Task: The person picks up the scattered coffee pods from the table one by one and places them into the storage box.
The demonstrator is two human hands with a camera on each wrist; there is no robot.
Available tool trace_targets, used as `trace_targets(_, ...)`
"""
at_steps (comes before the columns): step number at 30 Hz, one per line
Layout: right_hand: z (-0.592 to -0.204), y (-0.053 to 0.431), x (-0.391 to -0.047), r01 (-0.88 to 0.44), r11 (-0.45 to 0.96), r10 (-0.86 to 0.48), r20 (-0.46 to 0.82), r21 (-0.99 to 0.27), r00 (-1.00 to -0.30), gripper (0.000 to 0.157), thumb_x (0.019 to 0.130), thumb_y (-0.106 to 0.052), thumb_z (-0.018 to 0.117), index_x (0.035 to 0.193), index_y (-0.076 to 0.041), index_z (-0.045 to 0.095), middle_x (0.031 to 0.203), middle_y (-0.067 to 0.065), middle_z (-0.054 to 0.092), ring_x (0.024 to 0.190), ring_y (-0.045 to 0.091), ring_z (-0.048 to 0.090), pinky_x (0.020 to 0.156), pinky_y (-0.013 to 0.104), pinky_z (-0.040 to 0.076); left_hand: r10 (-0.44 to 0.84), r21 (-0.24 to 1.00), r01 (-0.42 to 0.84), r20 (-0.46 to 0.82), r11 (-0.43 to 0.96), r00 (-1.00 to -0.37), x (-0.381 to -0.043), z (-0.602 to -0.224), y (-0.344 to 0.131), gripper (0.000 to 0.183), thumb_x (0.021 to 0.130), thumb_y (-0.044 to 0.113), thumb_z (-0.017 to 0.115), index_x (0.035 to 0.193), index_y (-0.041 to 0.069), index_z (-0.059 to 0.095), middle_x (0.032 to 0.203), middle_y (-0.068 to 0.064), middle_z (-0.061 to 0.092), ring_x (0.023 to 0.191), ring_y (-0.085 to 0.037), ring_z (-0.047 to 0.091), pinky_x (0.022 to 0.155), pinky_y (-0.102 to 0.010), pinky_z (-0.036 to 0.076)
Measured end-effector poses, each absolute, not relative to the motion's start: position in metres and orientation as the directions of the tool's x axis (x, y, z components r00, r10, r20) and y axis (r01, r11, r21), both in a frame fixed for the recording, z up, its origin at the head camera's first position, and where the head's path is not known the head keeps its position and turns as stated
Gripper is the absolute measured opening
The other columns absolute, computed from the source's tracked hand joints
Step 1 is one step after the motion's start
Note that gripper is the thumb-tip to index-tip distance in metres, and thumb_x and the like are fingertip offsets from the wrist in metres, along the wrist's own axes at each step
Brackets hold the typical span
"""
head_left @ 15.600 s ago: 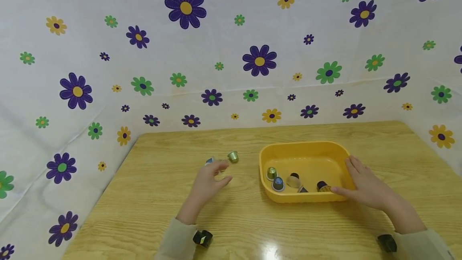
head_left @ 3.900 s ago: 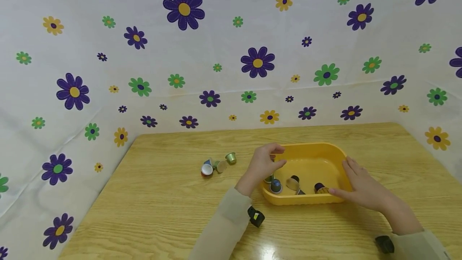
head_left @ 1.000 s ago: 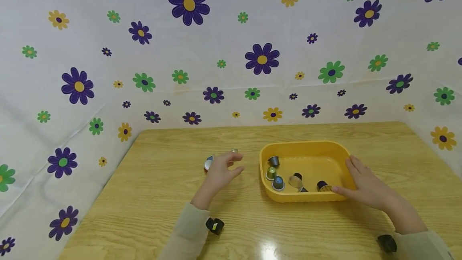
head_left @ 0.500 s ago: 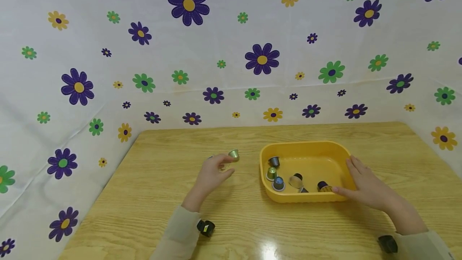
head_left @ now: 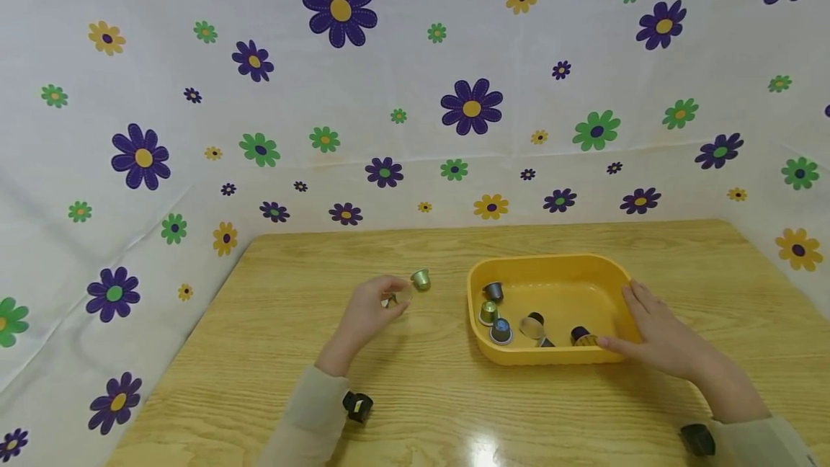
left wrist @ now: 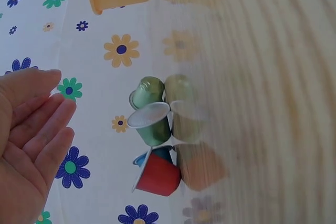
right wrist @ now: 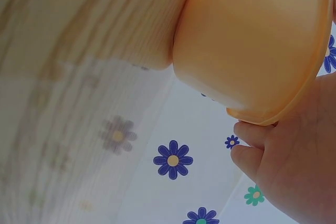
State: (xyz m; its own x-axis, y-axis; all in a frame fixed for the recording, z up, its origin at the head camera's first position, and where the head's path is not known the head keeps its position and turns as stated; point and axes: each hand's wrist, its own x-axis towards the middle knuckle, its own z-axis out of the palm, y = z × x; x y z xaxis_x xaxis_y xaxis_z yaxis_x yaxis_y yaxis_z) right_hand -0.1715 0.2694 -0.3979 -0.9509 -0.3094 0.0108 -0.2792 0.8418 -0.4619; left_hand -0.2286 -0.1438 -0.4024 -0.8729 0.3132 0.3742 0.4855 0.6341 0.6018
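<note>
My left hand (head_left: 369,316) hovers over the coffee capsules on the table, thumb and fingers apart. In the left wrist view its fingers (left wrist: 50,129) are loosely bent and clear of the capsules. There, a red capsule (left wrist: 159,176) lies against a blue one (left wrist: 160,154), beside a green capsule (left wrist: 156,132) with a pale lid and another green capsule (left wrist: 149,91). The head view shows one green capsule (head_left: 421,279) just past my fingertips; my hand mostly hides the others. My right hand (head_left: 664,341) holds the yellow tray (head_left: 551,357) by its right front corner, thumb at the front rim.
Inside the tray, a dark capsule (head_left: 493,291), a gold-green one (head_left: 488,312) and a blue-topped one (head_left: 501,331) line the left side. More dark capsules lie towards its front. A flowered cloth (head_left: 415,70) rises behind the wooden table (head_left: 311,265).
A dark capsule has joined those at the tray's left side since the earliest frame. My left hand has come back from the tray and shifted left over the table capsules. My right hand stays put.
</note>
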Motion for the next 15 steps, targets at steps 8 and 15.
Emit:
trace_targets(8,-0.399,0.270,-0.172,-0.283,0.841,-0.313,0.013,-0.462,-0.950,0.096,0.079,-0.046,0.060,0.132,0.019,0.012,0.137,0.036,0.005,0.123,0.051,0.008,0.097,0.061,0.009,0.337,0.540,0.482,0.349,0.691,-0.874,-0.235,-0.400,-0.152,0.017,0.078,0.010,0.067,0.091,0.000,0.064,0.092,-0.013,0.063,0.087,-0.027,0.059,0.075,-0.038,0.048)
trace_targets(15,-0.399,0.270,-0.172,-0.281,0.842,-0.309,0.015,-0.460,-0.951,0.096,0.079,-0.046,0.059,0.132,0.019,0.012,0.137,0.037,0.005,0.123,0.051,0.008,0.097,0.061,0.010,0.354,0.472,0.459,0.296,0.753,-0.887,-0.240,-0.399,-0.161,0.021,0.074,0.006,0.070,0.093,0.000,0.064,0.092,-0.010,0.063,0.088,-0.027,0.058,0.076,-0.040,0.046)
